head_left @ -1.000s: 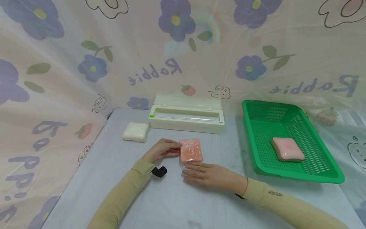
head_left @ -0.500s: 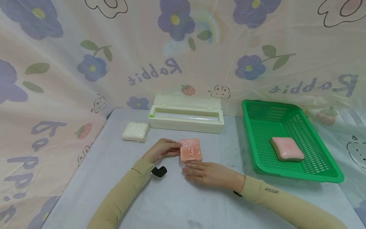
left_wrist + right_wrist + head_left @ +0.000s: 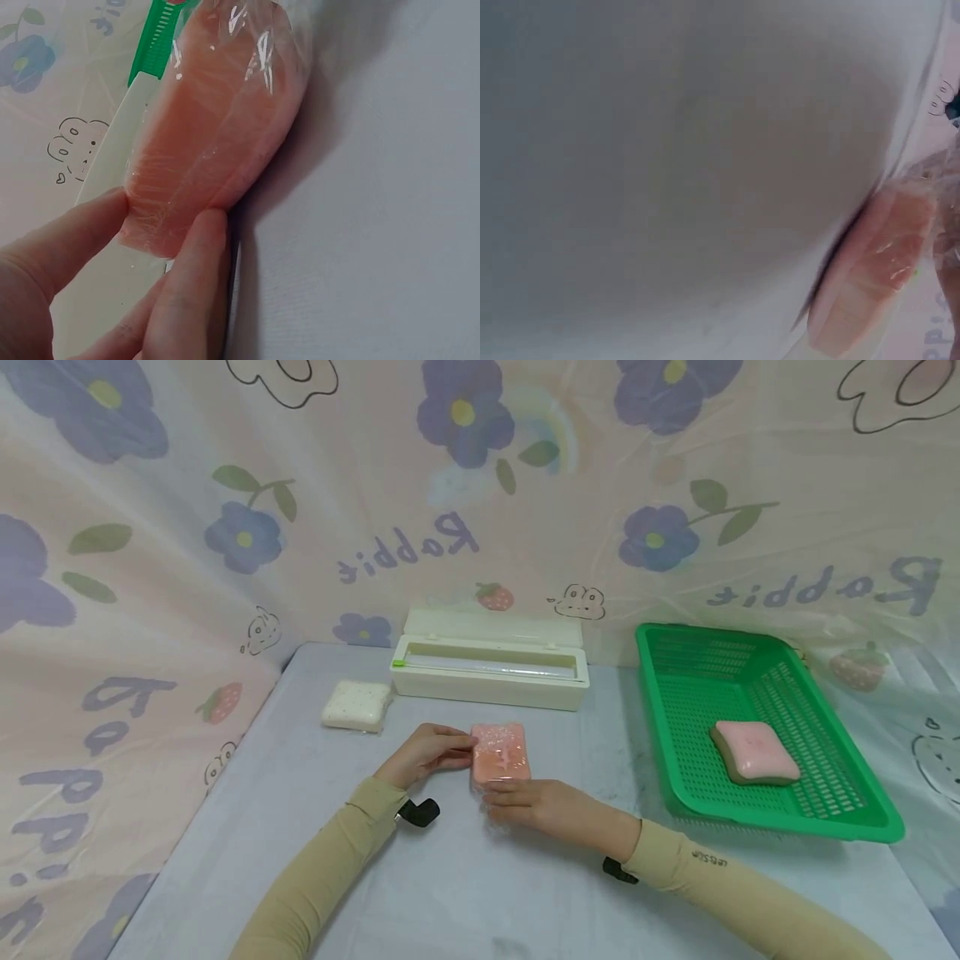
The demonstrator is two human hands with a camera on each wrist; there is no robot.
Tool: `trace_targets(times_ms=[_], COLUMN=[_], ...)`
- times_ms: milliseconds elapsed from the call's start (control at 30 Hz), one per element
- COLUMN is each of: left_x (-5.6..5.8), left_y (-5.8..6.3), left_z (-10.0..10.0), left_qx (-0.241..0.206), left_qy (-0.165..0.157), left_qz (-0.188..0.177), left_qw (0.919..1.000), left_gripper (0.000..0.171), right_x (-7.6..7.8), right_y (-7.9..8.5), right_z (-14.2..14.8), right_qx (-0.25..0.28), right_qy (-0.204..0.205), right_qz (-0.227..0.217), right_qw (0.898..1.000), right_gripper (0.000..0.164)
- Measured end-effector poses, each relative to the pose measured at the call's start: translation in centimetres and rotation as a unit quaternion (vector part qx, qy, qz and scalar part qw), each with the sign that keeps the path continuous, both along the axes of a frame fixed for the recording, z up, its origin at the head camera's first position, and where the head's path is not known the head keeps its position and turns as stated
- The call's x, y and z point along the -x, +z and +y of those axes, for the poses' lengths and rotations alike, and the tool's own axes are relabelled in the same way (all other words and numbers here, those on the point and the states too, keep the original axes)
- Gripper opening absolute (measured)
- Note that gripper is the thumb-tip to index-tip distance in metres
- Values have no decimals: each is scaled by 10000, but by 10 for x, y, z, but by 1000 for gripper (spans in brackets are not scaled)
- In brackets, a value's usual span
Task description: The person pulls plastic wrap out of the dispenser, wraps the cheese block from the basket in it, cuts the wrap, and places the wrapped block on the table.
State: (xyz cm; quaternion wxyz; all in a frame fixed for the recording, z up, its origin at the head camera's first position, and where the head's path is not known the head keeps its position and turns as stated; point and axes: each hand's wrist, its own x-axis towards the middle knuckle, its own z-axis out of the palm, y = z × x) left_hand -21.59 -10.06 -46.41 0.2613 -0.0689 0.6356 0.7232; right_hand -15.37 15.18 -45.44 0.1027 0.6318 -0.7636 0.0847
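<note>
Pink block [image 3: 501,754] to green basket [image 3: 787,827]: room for me along the bench [image 3: 588,747].
Long white box [image 3: 487,687]: blocks my way beyond.

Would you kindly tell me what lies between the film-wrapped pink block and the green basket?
In the head view, only bare pale cloth lies straight between the wrapped pink block and the green basket.

This is a small, screened-off work corner: a pastel, flower-patterned drape [image 3: 540,527] with mirrored "Rabbit" lettering [image 3: 408,550] rises behind and on both sides of a pale tabletop [image 3: 450,893]. Whether home or workplace lies beyond, the drape hides.
</note>
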Motion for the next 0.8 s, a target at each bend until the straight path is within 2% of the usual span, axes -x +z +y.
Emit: trace_targets(times_ms=[100,267,433,567,800], left_x=[1,2,2,2,3], left_y=[-1,-2,-1,0,-1], left_z=[0,0,2,2,1], left_qx=[-41,-46,-36,-4,-38], left_qy=[26,98,154,161,78], left_qz=[-13,-15,-59,-77,-55], left_qw=[10000,9999,9999,9998,9999], left_gripper=[31,31,31,30,32], right_x=[1,2,5,11,26], right_y=[2,7,11,13,16], right_z=[-1,-4,-9,-12,-16], right_qx=[355,858,1315,1625,1907], right_qy=[-128,-517,-1141,-1820,-2335], right_qz=[-826,-2129,-3158,-3784,-4573], right_qw=[9959,9719,9327,8929,8367], right_gripper=[37,33,24,19,18])
